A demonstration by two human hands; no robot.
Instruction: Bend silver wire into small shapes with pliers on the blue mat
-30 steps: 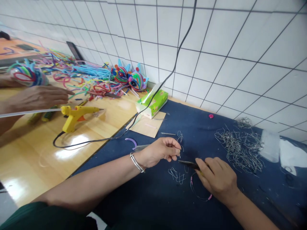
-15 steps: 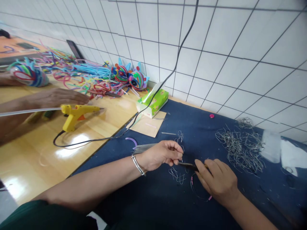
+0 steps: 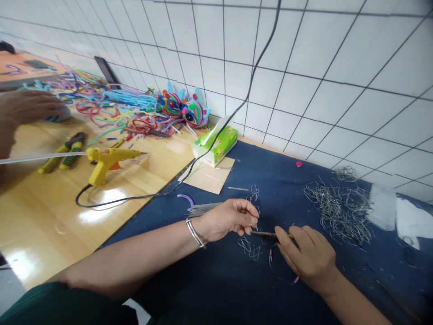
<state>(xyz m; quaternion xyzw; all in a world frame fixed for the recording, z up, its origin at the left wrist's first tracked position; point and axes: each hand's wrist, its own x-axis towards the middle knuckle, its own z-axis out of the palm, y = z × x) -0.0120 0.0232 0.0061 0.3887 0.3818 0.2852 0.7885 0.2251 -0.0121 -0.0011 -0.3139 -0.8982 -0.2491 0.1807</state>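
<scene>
My left hand (image 3: pixel 235 220), with a silver bangle (image 3: pixel 195 234) on its wrist, pinches a thin wire (image 3: pixel 259 210) between thumb and fingers. My right hand (image 3: pixel 306 255) is wrapped round a pair of pliers (image 3: pixel 265 235) with dark, narrow jaws. The tips of the jaws reach the fingertips of my left hand; what lies between them is too small to make out. Bent wire pieces (image 3: pixel 250 249) lie on the dark blue cloth (image 3: pixel 216 280) just below. Beside my right hand is a wire ring with pink beads (image 3: pixel 271 255). Straight wires (image 3: pixel 204 208) lie behind my left wrist.
A tangled wire heap (image 3: pixel 334 212) and a clear plastic box (image 3: pixel 382 206) are on the right. On the left are a yellow glue gun (image 3: pixel 101 167), pliers (image 3: pixel 67 151), coloured pipe cleaners (image 3: pixel 125 101) and a co-worker's hand (image 3: pixel 30 106). A cable (image 3: pixel 248 90) crosses above a tissue pack (image 3: pixel 216 146).
The co-worker's hand has drawn back to the left onto a striped ball, uncovering the yellow-and-green pliers. My own two hands are nearly still, with the same hold.
</scene>
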